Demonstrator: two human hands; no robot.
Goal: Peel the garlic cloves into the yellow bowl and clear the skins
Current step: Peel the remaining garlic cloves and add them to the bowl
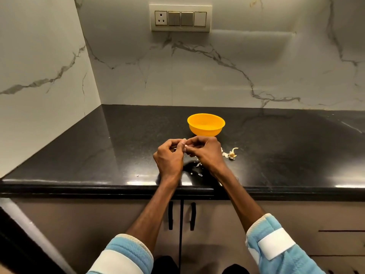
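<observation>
A: Where are the fingers just now?

B: Curled in and meeting tip to tip. The left hand's fingers (178, 144) and the right hand's fingers (194, 143) both pinch a small garlic clove (186, 149) between them. Only a pale sliver of it shows, so I cannot tell how much skin is on it.

A: And the hands themselves?

B: The left hand (169, 158) and the right hand (208, 153) are close together, raised just above the black counter (118, 145). The yellow bowl (205, 130) stands just behind them. I cannot see whether any cloves lie in it.

A: How would you do this peel well?

B: I judge that one hand should hold the clove steady while the other's thumbnail lifts the skin at one end and strips it lengthwise. The pressure should be light, so the clove is neither bruised nor squirted out. Then reach a little forward and let it drop inside the rim.

A: And the skins?

B: A pile of skins (231, 154) lies on the counter just right of the right hand, with small flakes (199, 165) under the wrists. Letting fresh skin fall near that pile should make the clearing easier.
</observation>
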